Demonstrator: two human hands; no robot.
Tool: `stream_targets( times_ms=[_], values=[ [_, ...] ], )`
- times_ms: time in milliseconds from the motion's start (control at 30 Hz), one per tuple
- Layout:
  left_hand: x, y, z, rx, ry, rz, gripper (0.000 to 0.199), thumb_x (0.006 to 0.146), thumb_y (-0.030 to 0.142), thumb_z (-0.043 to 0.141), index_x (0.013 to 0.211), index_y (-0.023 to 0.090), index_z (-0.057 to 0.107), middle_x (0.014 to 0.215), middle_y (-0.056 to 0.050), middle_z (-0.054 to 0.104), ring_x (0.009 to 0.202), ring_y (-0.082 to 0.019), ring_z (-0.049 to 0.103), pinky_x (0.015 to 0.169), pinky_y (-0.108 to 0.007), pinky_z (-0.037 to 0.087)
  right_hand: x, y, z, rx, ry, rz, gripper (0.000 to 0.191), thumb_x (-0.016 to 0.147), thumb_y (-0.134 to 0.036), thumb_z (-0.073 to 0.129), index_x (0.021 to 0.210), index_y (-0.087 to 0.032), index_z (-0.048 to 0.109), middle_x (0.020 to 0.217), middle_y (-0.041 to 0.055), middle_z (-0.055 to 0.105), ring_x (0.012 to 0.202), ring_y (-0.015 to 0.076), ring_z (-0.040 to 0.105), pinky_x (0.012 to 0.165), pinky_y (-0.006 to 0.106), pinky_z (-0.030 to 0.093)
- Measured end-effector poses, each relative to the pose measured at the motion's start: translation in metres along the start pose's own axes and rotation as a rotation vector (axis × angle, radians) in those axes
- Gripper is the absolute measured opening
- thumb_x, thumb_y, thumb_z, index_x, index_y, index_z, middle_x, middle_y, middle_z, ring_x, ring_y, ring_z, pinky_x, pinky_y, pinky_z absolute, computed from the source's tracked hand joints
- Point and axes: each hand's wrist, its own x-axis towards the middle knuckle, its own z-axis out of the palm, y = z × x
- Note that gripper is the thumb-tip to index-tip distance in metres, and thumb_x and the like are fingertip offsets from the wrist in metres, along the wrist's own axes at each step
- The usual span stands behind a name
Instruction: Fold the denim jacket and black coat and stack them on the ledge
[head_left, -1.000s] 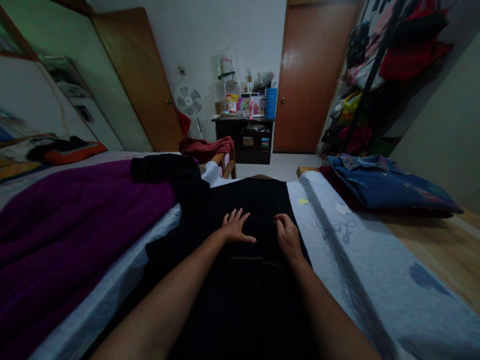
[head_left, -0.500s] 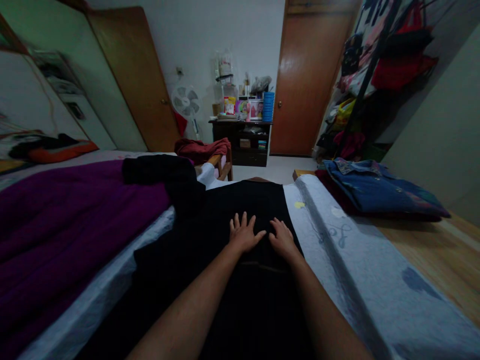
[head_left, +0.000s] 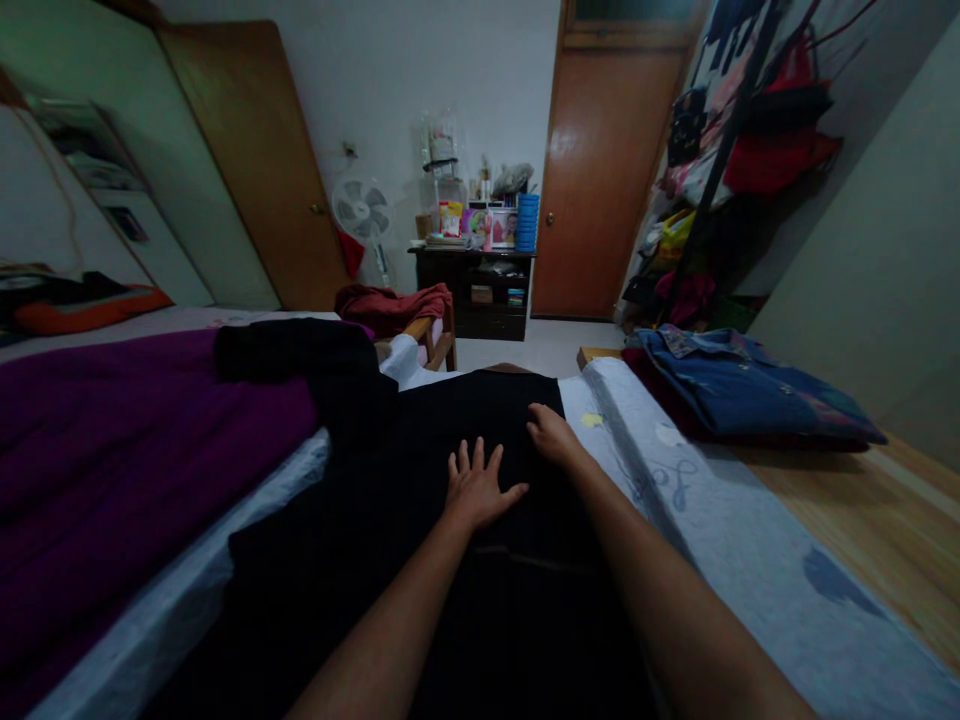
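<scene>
A black garment [head_left: 420, 430] lies spread over the bed in front of me, one sleeve [head_left: 292, 350] stretching left across a purple blanket [head_left: 150, 400]. My left hand [head_left: 476, 488] rests flat on the cloth, fingers spread. Farther forward, near the garment's right edge, my right hand [head_left: 553, 434] has its fingers curled in against the fabric, closed on it. Its fingertips are partly hidden, and folds in the dark cloth are hard to make out.
Folded denim clothing [head_left: 742, 375] sits on a dark red piece at the right, by a wooden board [head_left: 840, 500]. A pale patterned sheet [head_left: 720, 540] covers the bed. Beyond stand a wooden chair [head_left: 442, 335] with red cloth, a fan [head_left: 364, 210] and a dark cabinet [head_left: 487, 320].
My right hand has moved forward along the garment's right side, its fingers going from spread to curled. My left hand stays flat on the cloth. The view has shifted slightly.
</scene>
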Motion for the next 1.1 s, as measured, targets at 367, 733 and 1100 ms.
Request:
stream_targets(
  times_ms=[367,733,1100],
  values=[
    [0.001,0.000,0.003,0.031,0.032,-0.009,0.089,0.077,0.082,0.023,0.147,0.028,0.031,0.156,-0.011,0.022,0.143,-0.040,0.008,0.112,-0.057,0.012,0.044,0.027,0.047,-0.144,-0.009,0.129,0.073,0.093,-0.057,0.030,0.148,-0.009,0.025,0.156,0.0128,0.021,0.143,0.0290,0.015,0.113,0.043,0.014],
    [0.002,-0.002,0.007,0.012,0.038,-0.003,0.087,0.078,0.081,0.023,0.147,0.029,0.030,0.157,-0.008,0.022,0.143,-0.039,0.007,0.112,-0.058,0.010,0.068,0.044,0.045,-0.136,0.014,0.243,0.075,0.091,-0.062,0.026,0.149,-0.014,0.024,0.157,0.0106,0.017,0.143,0.0298,0.014,0.112,0.045,0.014],
    [0.002,-0.001,0.007,0.007,0.036,-0.010,0.088,0.077,0.081,0.022,0.147,0.029,0.031,0.156,-0.008,0.022,0.143,-0.040,0.007,0.112,-0.059,0.010,0.052,0.022,0.039,-0.146,0.043,-0.017,0.056,0.094,-0.042,0.036,0.144,-0.016,0.034,0.153,0.0096,0.030,0.141,0.0236,0.022,0.112,0.043,0.015]
  ],
)
